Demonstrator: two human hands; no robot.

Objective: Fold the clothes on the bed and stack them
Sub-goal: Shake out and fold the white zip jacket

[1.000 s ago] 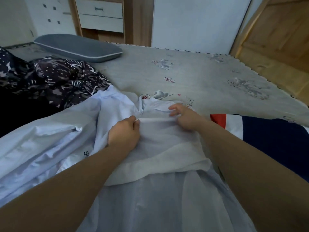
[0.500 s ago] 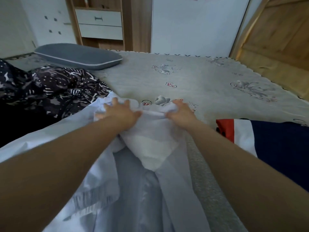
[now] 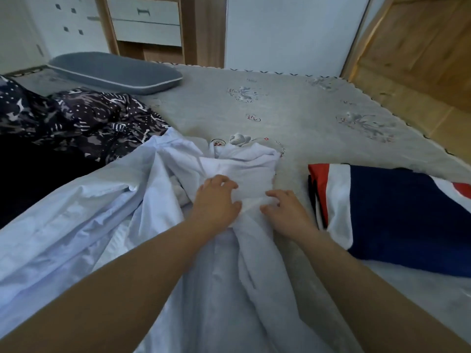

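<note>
A white garment (image 3: 244, 161) lies bunched in the middle of the grey bed (image 3: 318, 118), its long lower part running down toward me. My left hand (image 3: 216, 200) rests on the bunched fabric with curled fingers and its thumb pinching a fold. Just to the right, my right hand (image 3: 285, 212) grips the same fold with thumb and curled fingers. More pale white cloth (image 3: 63, 212) spreads out to the left. A folded navy, red and white garment (image 3: 395, 212) lies at the right, apart from my hands.
A dark patterned garment (image 3: 89, 115) is heaped at the left, with a grey pillow (image 3: 114, 72) behind it. Drawers (image 3: 145, 21) and a white wall stand past the bed's far edge. A wooden door (image 3: 420, 47) and floor are at the right.
Both hands have pulled back toward me from the garment's far end and come closer together on a fold. The white garment is more bunched at its top.
</note>
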